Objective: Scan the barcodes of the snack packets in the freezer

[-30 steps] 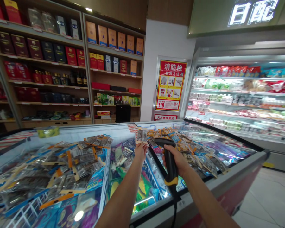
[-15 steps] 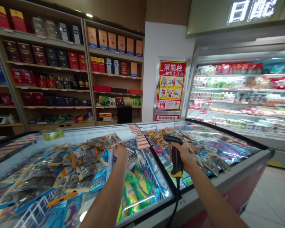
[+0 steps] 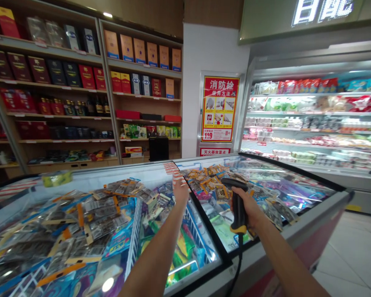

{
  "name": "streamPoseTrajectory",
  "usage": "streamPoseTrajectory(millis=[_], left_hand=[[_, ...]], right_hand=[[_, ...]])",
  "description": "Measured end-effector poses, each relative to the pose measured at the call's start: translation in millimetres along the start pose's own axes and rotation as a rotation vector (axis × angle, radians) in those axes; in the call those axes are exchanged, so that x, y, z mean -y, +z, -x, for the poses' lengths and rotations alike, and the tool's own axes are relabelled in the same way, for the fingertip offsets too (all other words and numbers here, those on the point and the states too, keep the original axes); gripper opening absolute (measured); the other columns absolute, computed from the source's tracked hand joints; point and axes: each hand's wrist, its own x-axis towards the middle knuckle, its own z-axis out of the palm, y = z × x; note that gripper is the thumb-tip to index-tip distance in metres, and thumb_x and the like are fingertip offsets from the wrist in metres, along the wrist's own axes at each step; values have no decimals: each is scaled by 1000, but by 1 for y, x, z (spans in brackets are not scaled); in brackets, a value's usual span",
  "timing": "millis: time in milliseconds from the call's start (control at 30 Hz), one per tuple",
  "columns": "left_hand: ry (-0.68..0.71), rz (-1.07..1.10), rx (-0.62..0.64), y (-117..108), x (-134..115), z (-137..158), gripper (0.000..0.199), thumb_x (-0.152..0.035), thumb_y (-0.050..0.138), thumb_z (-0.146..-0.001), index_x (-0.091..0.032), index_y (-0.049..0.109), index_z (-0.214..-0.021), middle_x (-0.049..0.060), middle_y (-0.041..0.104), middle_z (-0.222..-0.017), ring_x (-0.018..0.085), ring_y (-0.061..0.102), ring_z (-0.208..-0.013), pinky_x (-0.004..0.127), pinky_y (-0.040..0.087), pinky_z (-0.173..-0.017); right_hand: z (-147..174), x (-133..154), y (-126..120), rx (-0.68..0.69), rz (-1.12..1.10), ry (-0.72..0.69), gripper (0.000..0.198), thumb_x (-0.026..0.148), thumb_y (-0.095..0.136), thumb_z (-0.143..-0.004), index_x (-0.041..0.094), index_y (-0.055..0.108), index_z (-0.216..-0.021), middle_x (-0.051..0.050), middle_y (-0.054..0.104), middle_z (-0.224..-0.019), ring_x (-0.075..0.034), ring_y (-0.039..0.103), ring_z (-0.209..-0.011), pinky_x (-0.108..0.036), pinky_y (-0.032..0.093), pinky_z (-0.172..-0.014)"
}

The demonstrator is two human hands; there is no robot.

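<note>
My right hand (image 3: 247,204) is wrapped round a black and yellow barcode scanner (image 3: 238,208), whose head points left over the right side of a chest freezer (image 3: 321,231). My left hand (image 3: 181,189) reaches over the freezer's middle, in front of the red-and-white striped tape (image 3: 170,168). Its fingers are small and blurred, so whether they hold anything cannot be made out. Just left of it lie small packets (image 3: 151,197) at the far end of a white wire basket (image 3: 135,231). Many flat packets with orange and blue edges (image 3: 102,216) are heaped on the left.
More orange-edged packets (image 3: 208,177) lie on the right side. A black frame bar (image 3: 204,210) divides the freezer. The scanner's cable (image 3: 239,264) hangs over its front edge. A roll of yellow-green tape (image 3: 57,178) sits at the back left. Boxed goods fill the shelves (image 3: 142,99) behind.
My left hand has moved right, away from the packets at the basket's left edge to the striped tape. My right hand and the scanner have shifted slightly right in view. The camera has turned a little.
</note>
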Motion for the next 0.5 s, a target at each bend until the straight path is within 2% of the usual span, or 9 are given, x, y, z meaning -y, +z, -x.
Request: streamPoseTrajectory(millis=[67, 167, 233, 367, 433, 500], left_hand=[[145, -161, 115, 17, -3, 2, 38, -7, 52, -60, -21, 54, -96, 6, 55, -105, 19, 47, -102, 31, 34, -88], [411, -526, 311, 37, -3, -1, 46, -6, 51, -62, -21, 51, -106, 8, 48, -117, 20, 39, -112, 31, 27, -93], [490, -674, 385, 47, 0, -6, 47, -6, 52, -63, -23, 50, -107, 7, 44, -122, 21, 35, -115, 34, 24, -95], [480, -680, 430, 59, 6, -14, 30, -7, 51, -67, -25, 59, -90, 4, 53, -112, 21, 37, -113, 38, 18, -97], [426, -551, 397, 58, 3, -19, 21, -12, 50, -70, -25, 61, -82, 3, 59, -102, 20, 41, -109, 37, 19, -96], [327, -351, 327, 53, -4, -24, 16, -17, 50, -71, -25, 63, -77, 2, 62, -93, 20, 47, -102, 33, 26, -92]], right_hand=[[-3, 1, -7, -3, 3, -14, 25, 38, 55, -67, 15, 50, -59, 0, 53, -40, -10, 49, -33, -19, 39, -32], [-5, 3, -14, -14, 0, -27, 24, 38, 55, -67, 16, 51, -61, 0, 54, -41, -10, 49, -33, -19, 39, -33], [-4, 6, -17, -33, 0, -17, 23, 38, 54, -67, 16, 51, -61, 0, 53, -41, -10, 49, -33, -19, 39, -33], [-2, 8, -20, -56, -3, -9, 24, 37, 53, -69, 16, 50, -58, 0, 52, -39, -10, 48, -33, -19, 40, -34], [-1, 8, -19, -43, 3, -25, 24, 37, 53, -69, 16, 49, -58, 0, 52, -39, -9, 48, -33, -19, 39, -34], [0, 6, -17, -24, 9, -31, 24, 37, 53, -69, 16, 49, -59, 1, 52, -40, -9, 48, -33, -19, 39, -34]])
